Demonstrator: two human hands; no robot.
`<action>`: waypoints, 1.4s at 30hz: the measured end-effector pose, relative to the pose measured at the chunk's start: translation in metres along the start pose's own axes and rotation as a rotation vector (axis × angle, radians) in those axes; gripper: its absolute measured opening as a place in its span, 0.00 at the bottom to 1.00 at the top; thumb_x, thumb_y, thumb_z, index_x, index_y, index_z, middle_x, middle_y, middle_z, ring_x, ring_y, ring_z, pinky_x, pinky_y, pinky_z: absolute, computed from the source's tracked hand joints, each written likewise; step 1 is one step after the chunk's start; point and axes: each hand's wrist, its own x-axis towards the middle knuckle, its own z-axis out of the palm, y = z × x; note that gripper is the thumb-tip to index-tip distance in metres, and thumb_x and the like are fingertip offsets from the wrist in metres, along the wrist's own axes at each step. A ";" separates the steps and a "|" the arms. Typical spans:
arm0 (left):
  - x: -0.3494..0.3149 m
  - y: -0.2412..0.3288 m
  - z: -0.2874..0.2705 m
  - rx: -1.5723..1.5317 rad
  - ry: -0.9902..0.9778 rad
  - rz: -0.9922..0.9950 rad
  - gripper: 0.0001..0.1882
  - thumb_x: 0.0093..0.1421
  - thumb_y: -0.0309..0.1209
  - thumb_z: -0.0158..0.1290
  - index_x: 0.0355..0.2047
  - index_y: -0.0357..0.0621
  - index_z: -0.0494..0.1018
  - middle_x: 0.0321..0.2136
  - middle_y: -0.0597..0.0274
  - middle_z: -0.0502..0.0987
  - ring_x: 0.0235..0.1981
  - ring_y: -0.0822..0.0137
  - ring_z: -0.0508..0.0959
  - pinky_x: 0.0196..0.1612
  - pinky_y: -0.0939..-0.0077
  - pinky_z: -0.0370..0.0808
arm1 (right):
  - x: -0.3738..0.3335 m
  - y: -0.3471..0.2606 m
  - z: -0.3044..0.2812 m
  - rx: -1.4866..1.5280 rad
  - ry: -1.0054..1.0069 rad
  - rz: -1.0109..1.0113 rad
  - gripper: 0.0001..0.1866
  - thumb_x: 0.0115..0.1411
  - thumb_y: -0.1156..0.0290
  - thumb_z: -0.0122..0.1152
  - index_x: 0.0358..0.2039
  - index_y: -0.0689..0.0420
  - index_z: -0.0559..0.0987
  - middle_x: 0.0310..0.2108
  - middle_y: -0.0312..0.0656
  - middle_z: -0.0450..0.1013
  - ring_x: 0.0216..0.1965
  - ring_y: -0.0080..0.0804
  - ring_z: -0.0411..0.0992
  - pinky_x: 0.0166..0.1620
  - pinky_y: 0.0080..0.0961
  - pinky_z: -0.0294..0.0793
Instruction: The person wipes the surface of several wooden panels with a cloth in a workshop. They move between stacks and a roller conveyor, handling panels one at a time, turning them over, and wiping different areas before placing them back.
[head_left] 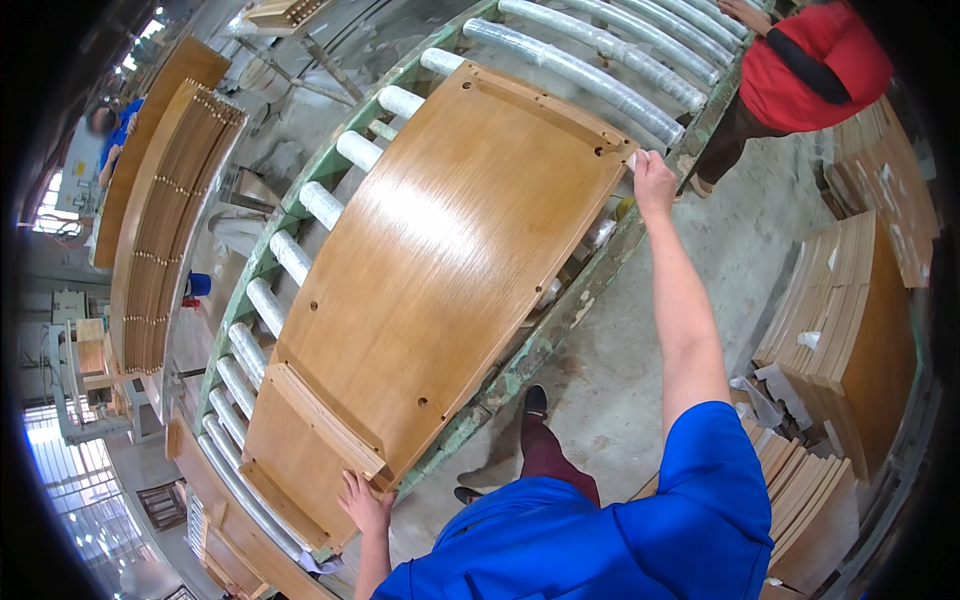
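Note:
A long brown wooden panel (430,250) with several drilled holes lies slantwise on a roller conveyor. Wooden rails cross both its ends; the nearer rail (330,425) stands up from the surface. My left hand (366,502) grips the panel's near edge beside the end of that rail, its fingers curled over the wood. At the far right corner, my right hand (655,185) is closed on the panel's edge. A small white piece (631,161) shows by its fingertips; I cannot tell what it is.
Wrapped rollers (292,258) sit in the green conveyor frame (560,345). Stacked curved boards (165,230) stand at the left, more board stacks (850,330) at the right. A co-worker in red (815,65) stands at the far right; another in blue (118,135) is at the left.

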 end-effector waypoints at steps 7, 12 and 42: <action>0.001 -0.003 0.003 -0.070 0.033 0.028 0.49 0.35 0.43 0.67 0.57 0.40 0.58 0.62 0.47 0.51 0.63 0.53 0.53 0.62 0.49 0.46 | 0.011 0.000 0.002 -0.028 0.004 0.030 0.17 0.60 0.56 0.47 0.26 0.56 0.71 0.23 0.53 0.72 0.28 0.57 0.71 0.31 0.49 0.68; 0.001 -0.005 0.003 -0.060 0.071 0.075 0.49 0.34 0.45 0.67 0.55 0.39 0.60 0.61 0.44 0.53 0.62 0.53 0.54 0.62 0.49 0.46 | 0.028 -0.003 0.002 -0.046 -0.004 0.101 0.16 0.61 0.56 0.46 0.27 0.57 0.71 0.26 0.54 0.72 0.31 0.57 0.71 0.33 0.49 0.68; 0.056 0.284 -0.084 -0.087 0.411 0.951 0.48 0.49 0.55 0.50 0.58 0.28 0.52 0.54 0.28 0.58 0.59 0.44 0.58 0.64 0.62 0.47 | -0.255 0.029 -0.276 2.158 0.260 1.011 0.12 0.57 0.64 0.36 0.22 0.56 0.65 0.13 0.34 0.55 0.13 0.23 0.52 0.24 0.24 0.55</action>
